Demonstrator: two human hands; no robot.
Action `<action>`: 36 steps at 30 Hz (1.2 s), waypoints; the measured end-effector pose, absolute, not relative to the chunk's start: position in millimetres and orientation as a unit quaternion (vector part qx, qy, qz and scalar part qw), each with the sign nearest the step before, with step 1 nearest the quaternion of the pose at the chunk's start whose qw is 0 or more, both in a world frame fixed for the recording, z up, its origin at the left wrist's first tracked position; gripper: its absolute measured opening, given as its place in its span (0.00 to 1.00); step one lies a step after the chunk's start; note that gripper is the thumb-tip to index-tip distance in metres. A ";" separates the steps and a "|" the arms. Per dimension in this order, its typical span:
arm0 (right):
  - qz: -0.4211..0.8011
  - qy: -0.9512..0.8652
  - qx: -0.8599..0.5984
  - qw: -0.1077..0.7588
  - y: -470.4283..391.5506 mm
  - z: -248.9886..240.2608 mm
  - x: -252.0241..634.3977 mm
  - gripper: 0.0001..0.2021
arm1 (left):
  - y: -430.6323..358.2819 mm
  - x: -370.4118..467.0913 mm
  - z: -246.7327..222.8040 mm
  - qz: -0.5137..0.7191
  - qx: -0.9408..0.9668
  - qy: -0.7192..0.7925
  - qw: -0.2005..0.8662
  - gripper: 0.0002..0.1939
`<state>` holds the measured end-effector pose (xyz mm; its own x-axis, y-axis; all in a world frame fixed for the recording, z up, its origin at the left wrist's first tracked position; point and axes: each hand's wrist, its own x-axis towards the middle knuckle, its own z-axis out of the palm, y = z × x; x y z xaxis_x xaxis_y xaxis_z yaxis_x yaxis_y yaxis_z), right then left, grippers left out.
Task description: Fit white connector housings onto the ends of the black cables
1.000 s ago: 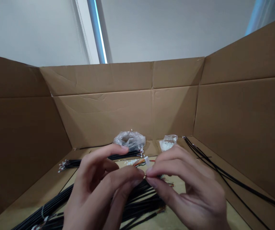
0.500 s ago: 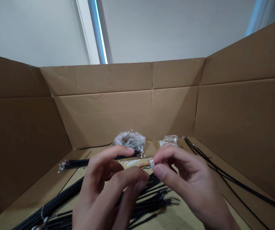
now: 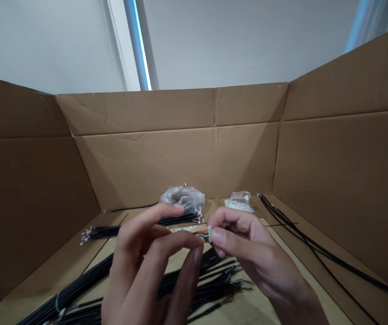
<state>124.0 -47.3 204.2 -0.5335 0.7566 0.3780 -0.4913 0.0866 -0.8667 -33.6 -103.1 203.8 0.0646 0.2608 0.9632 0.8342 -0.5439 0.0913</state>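
Observation:
Between the thumb and forefinger of my right hand (image 3: 248, 246) is a small white connector (image 3: 210, 234). Thin coloured wires (image 3: 200, 234), orange, white and dark, run from it toward my left hand (image 3: 150, 266). My left thumb and a finger pinch close behind the connector on these wires, while the left forefinger is raised and free. The cable behind the wires is hidden by my left hand. Below both hands lie black cables (image 3: 210, 289) with stripped, coloured wire ends.
A tied bundle of black cables (image 3: 75, 286) lies at left. Further back are another cable bundle (image 3: 104, 232) with white connectors, a clear plastic bag (image 3: 182, 198) and a smaller bag of white pieces (image 3: 239, 203). Long black cables (image 3: 329, 250) run along the right. Cardboard walls (image 3: 146, 167) surround the surface.
Both hands have shifted slightly left. The connector has turned, and more of its coloured wires show. The small bag at the back is less covered by my right hand.

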 end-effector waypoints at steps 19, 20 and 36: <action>0.651 -0.580 -0.110 0.477 -48.1 203.0 125.4 0.05 | -98.1 -30.3 200.3 -0.569 -0.656 -0.392 0.304 0.06; 0.649 -0.582 -0.111 0.478 -48.3 203.5 125.6 0.06 | -97.8 -30.4 200.4 -0.569 -0.655 -0.392 0.307 0.06; 0.617 -0.601 -0.151 0.486 -50.2 205.2 127.3 0.08 | -95.4 -30.8 197.4 -0.580 -0.642 -0.394 0.309 0.07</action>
<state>127.3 -50.2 205.2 -0.4821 0.7803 0.3984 -0.4185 0.1945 -0.8872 -30.8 -95.4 197.4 0.0159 0.1489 0.9887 0.8647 -0.4985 0.0612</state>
